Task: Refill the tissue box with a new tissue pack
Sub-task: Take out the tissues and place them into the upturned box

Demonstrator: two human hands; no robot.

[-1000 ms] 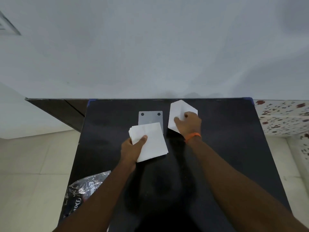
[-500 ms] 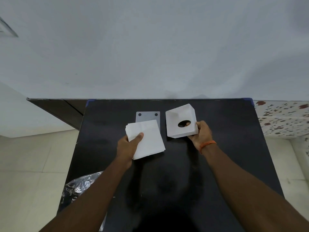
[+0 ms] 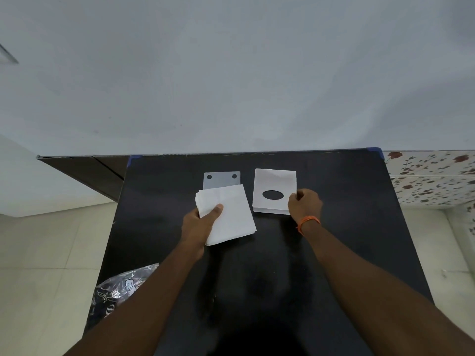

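Left hand (image 3: 199, 224) has its grip clamped on the white stack of folded tissues (image 3: 226, 214), thumb on top, near the middle of the black desk (image 3: 347, 227). Right hand (image 3: 304, 201) pinches the near right corner of the white square tissue box (image 3: 275, 183), oval opening up, toward the far edge. Loading looks next: box likely needs turning over. Through the oval it shows only dark; contents unclear.

We see white tissue box (image 3: 275, 185) flat on black table (image 3: 347, 227), oval hole up; white tissue stack (image 3: 228, 214) just left, tilted.
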